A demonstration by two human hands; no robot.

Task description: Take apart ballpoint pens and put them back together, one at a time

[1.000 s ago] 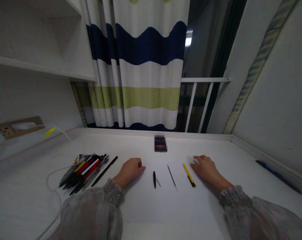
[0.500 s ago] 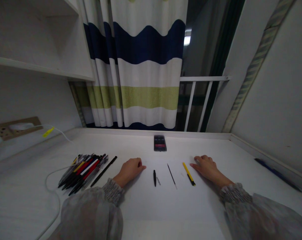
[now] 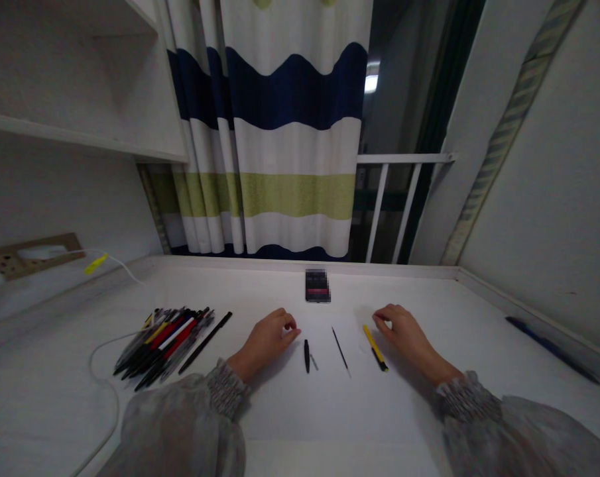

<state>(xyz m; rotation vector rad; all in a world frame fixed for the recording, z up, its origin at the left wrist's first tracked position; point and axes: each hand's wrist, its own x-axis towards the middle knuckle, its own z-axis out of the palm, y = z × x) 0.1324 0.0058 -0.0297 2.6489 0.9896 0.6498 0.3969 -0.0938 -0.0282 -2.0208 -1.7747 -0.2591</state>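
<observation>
My left hand (image 3: 270, 336) is just above the white desk, fingers loosely bent and apart, holding nothing. Close to its thumb lies a short black pen part (image 3: 306, 356), with a tiny grey spring-like piece (image 3: 314, 362) beside it. A thin dark pen refill (image 3: 340, 350) lies in the middle, between the hands. To its right is a yellow pen barrel (image 3: 372, 340) with a black end. My right hand (image 3: 400, 330) hovers by the top of this barrel, thumb and forefinger curved with a gap between them, nothing in the grasp.
Left of my left hand lies a heap of pens (image 3: 168, 344), with a single black pen (image 3: 205, 342) alongside. A white cable (image 3: 117, 397) runs past the heap. A dark phone-like object (image 3: 317, 286) sits at the back; a blue pen (image 3: 551, 348) lies far right.
My left hand has shifted right, towards the short black pen part. My right hand has moved a little left and its fingers have curled in. The pen pieces lie as before.
</observation>
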